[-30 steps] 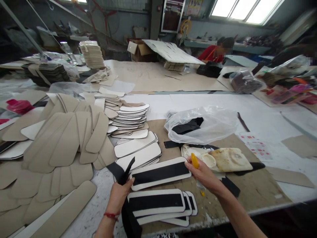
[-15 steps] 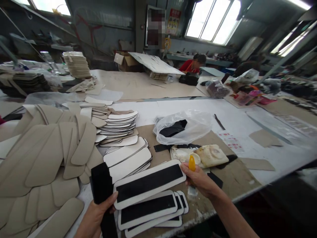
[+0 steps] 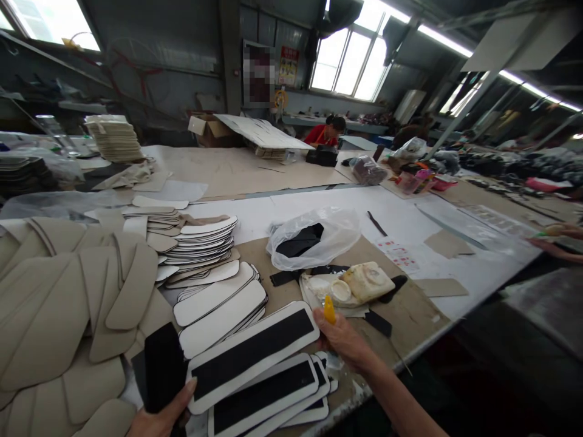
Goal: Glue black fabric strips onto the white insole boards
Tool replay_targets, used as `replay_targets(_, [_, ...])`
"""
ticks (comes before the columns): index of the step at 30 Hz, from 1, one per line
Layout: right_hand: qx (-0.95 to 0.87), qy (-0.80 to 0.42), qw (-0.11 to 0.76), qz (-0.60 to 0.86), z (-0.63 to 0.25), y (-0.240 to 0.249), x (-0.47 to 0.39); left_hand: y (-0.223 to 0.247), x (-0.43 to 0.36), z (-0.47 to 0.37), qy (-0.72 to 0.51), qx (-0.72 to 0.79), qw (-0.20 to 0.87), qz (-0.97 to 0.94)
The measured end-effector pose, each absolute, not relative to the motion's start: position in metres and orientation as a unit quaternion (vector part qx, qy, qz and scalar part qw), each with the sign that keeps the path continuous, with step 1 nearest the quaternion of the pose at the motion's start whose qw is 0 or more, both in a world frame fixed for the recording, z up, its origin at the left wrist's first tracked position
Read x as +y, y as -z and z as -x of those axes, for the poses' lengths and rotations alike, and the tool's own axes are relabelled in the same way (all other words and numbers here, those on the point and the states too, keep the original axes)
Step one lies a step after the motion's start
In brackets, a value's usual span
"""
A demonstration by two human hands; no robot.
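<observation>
From head height over a cluttered bench, just 1 view to go on, looking down at 2 bare hands. Slanting between them near the front edge of the brown sheet (image 3: 421,315): 1 long white panel (image 3: 249,335) with a black strip (image 3: 255,351) down its middle. Can't tell whether resting or slightly lifted.

At the panel's lower-left end, the thumb of the left hand (image 3: 164,419) pressed to the edge, fingers mostly hidden, so no telling how tight. Also bunched up at that hand, a wide black band (image 3: 164,367), seemingly in the same grip. At the other end, pretty well closed, the right hand (image 3: 341,340), pinching the panel's right end with a yellow-handled tool (image 3: 329,309) tucked in too.

Progress-wise, probably partway through. Just below the held panel and partly covered by it, a fanned stack (image 3: 266,393) of at least 3 similar panels, black strips showing, so likely done. Just up-left, plain white panels (image 3: 223,328) with no strip visible, plus a taller stack (image 3: 204,243) behind, so seemingly left to do.

Off to the left, a big heap of beige pieces (image 3: 50,315); can't tell if part of the same batch. Beyond the right hand, a stained container (image 3: 371,282), then a plastic bag (image 3: 339,233) with black material (image 3: 303,240) inside. Way back, a person in red (image 3: 315,135), bent over something too small to make out.
</observation>
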State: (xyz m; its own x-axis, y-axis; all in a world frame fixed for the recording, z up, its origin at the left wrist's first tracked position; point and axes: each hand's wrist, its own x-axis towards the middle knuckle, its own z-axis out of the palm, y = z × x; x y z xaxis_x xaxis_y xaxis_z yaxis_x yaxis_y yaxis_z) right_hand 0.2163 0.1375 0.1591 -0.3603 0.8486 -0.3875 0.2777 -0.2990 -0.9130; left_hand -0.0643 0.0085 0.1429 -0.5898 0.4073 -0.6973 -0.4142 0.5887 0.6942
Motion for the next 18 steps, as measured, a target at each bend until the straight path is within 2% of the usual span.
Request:
replay_targets(8, [-0.528, -0.614, 0.217, 0.545, -0.217, -0.156, 0.129, -0.143, 0.0, 0.061, -0.451, 0.733, 0.506, -0.056])
replay_targets(14, [-0.489, -0.632, 0.125, 0.588, -0.243, -0.091, 0.099, -0.102, -0.013, 0.05, -0.386, 0.723, 0.561, -0.116])
replay_targets(18, [-0.464, -0.642, 0.111, 0.6, -0.251, -0.062, 0.077, -0.072, -0.023, 0.048, -0.339, 0.747, 0.557, -0.129])
